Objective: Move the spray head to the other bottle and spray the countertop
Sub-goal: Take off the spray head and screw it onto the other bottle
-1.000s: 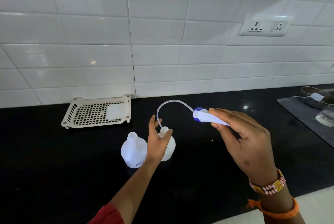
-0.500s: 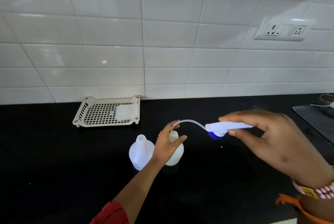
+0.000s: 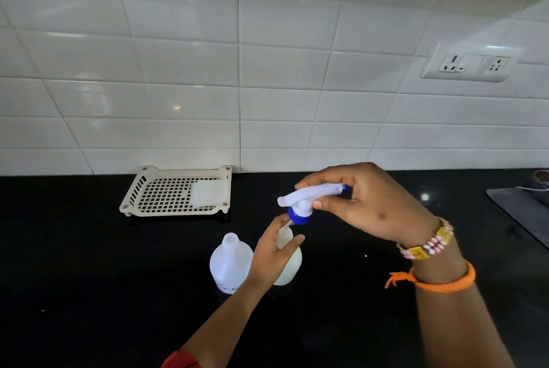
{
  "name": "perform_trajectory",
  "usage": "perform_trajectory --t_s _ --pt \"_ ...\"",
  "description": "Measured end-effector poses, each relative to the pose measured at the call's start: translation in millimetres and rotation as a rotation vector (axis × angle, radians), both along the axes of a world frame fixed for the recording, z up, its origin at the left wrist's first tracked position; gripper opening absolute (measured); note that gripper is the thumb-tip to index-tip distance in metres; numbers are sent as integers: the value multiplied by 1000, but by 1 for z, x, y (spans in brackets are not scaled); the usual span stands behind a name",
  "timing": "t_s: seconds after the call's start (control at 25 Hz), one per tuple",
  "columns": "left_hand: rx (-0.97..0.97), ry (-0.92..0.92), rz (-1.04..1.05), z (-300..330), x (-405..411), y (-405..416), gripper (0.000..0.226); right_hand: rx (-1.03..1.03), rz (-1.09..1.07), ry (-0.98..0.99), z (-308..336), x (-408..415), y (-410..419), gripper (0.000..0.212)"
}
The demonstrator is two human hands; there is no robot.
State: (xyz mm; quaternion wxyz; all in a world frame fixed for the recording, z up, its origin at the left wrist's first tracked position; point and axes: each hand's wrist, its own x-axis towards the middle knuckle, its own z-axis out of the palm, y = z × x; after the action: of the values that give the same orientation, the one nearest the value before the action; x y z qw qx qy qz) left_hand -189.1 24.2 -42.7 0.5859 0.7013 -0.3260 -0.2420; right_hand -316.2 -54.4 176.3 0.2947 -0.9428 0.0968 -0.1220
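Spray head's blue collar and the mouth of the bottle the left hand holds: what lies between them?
In the head view, only the thin dip tube spans the short gap from the spray head to the bottle steadied by the left hand.

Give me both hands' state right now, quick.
Left hand: closed around the right-hand bottle, steadying it.
Right hand: fingers closed on the spray head, held just above that bottle's neck.

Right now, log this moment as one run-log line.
right hand: holds spray head | left hand: steadies right bottle | tube entering neck, collar not seated | left bottle: open
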Motion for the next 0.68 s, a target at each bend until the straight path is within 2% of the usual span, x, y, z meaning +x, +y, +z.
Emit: perform_trajectory --t_s 0.12,0.28,0.48,0.68 --pt "10 39 34 -7 -1 1 55 -27 -17 89 -40 32 -7 26" --pt "75 64 46 -16 3 2 46 -42 -57 212 -94 54 -15 27" --pt "115 72 30 -21 3 0 44 -57 -76 296 -93 59 -27 28" --pt "142 81 -39 -18 4 4 42 -261 -59 371 -85 61 -16 27"
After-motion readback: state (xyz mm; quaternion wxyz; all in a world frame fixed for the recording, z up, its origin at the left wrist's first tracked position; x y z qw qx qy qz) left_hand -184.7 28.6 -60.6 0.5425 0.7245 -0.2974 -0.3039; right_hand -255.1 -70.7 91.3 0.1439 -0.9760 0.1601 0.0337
